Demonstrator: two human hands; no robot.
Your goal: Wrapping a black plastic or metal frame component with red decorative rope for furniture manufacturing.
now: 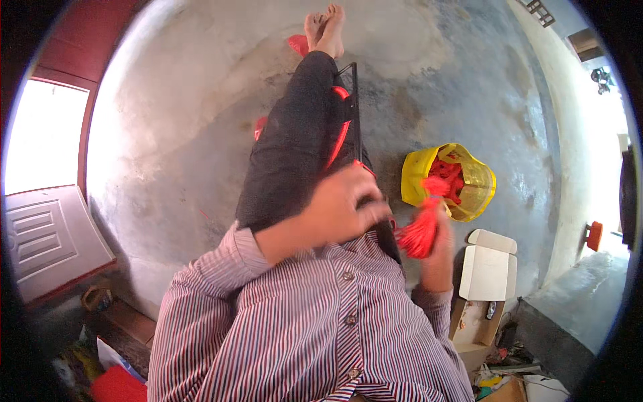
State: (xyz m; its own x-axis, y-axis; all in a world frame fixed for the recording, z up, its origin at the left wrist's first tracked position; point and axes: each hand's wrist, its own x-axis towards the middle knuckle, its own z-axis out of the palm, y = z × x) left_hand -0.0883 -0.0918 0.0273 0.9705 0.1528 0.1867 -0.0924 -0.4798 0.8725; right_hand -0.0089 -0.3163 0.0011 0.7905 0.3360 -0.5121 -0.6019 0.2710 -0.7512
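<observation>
My right hand is closed around a bundle of red strands, like a tassel, with its tuft hanging toward my lap. A small bluish tie shows near its upper end. My left hand is over my lap, blurred by motion, its thumb and fingers curved but apart, and nothing can be made out in it. Beyond it a thin black metal frame lies along my dark trousers, with red strands running beside it. A yellow container on the floor at the right holds more red strands.
An open cardboard box lies right of my right arm, with clutter behind it. Red pieces lie by my bare feet. A white panelled door panel leans at the left. Grey concrete floor surrounds my outstretched legs.
</observation>
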